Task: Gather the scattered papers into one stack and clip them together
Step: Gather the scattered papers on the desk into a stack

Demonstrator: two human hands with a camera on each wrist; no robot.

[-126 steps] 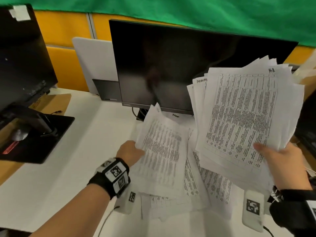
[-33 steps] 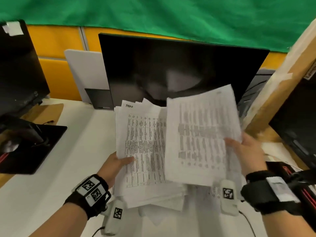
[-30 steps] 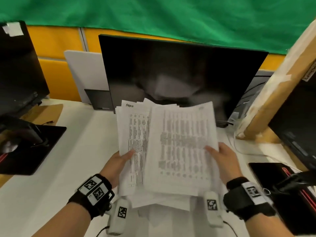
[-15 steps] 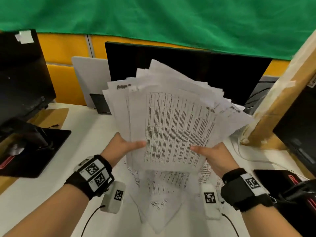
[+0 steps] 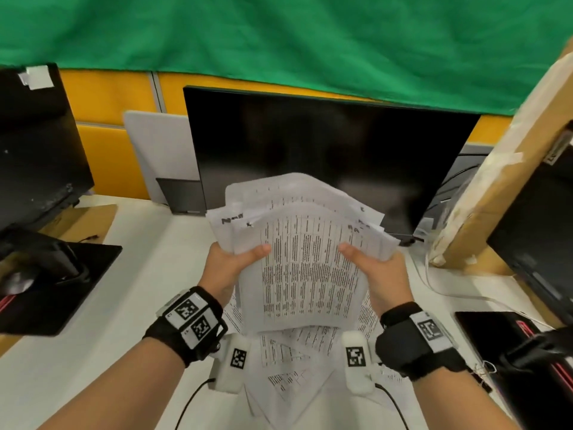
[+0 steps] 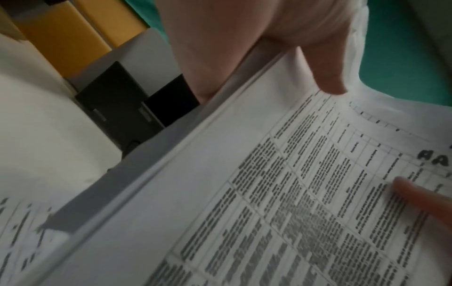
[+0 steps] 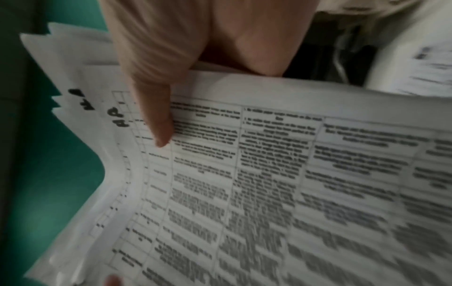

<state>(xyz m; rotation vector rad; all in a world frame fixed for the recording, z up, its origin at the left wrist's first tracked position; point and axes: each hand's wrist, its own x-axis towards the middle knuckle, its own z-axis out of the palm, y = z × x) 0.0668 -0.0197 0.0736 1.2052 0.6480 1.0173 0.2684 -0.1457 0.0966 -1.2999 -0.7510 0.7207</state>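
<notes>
A thick, uneven stack of printed papers (image 5: pixel 304 268) is held upright over the white desk (image 5: pixel 133 290) in front of the middle monitor. My left hand (image 5: pixel 229 265) grips its left edge, thumb on the front sheet (image 6: pixel 281 203). My right hand (image 5: pixel 378 271) grips the right edge, thumb pressed on the print (image 7: pixel 269 183). The sheet tops fan out unevenly. A few loose papers (image 5: pixel 291 361) lie on the desk under the stack, between my wrists. No clip is in view.
A black monitor (image 5: pixel 325 156) stands close behind the stack. Another monitor with its stand (image 5: pixel 40 181) is at the left. A cardboard box (image 5: pixel 502 169) leans at the right, with a dark laptop (image 5: pixel 508 346) and cables near my right wrist.
My right hand brought its sheets over onto the left hand's pile. Both hands then lifted the merged stack upright and have now lowered it toward the desk, edges drawn closer.
</notes>
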